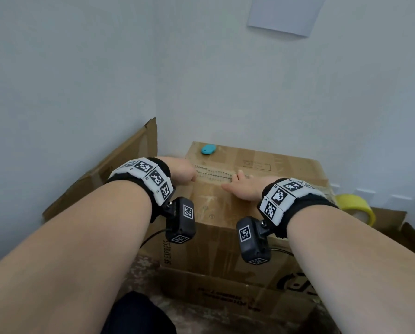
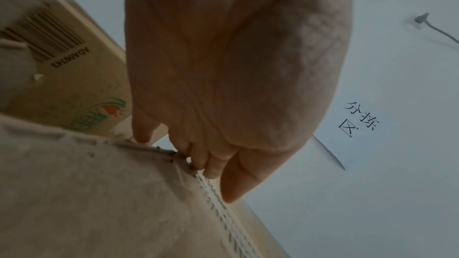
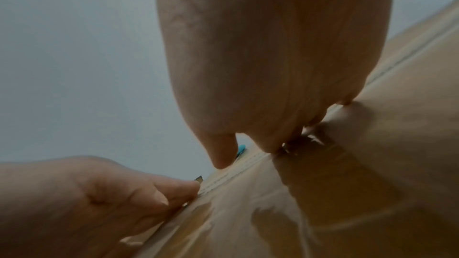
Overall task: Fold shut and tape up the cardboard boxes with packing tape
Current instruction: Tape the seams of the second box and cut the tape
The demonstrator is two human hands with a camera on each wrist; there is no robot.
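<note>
A worn brown cardboard box [image 1: 225, 249] stands in the room's corner with its top flaps folded down. The seam [image 1: 213, 175] between the flaps shows bare corrugated edges. My left hand [image 1: 187, 171] is at the seam's left end. Its fingers [image 2: 198, 164] curl into the seam around the near flap's [image 2: 74, 193] edge, with the thumb beside them. My right hand [image 1: 242, 188] lies flat on the near flap, thumb spread, fingertips [image 3: 293, 138] pressing at the seam. A yellow roll of packing tape [image 1: 356, 207] sits to the right, behind my right wrist.
A small teal object [image 1: 208, 149] lies on the box's far left corner. A loose cardboard sheet [image 1: 119, 165] leans on the left wall. Another open box [image 1: 394, 227] stands at the right. White walls close in behind, with a paper sheet [image 1: 283, 15] on them.
</note>
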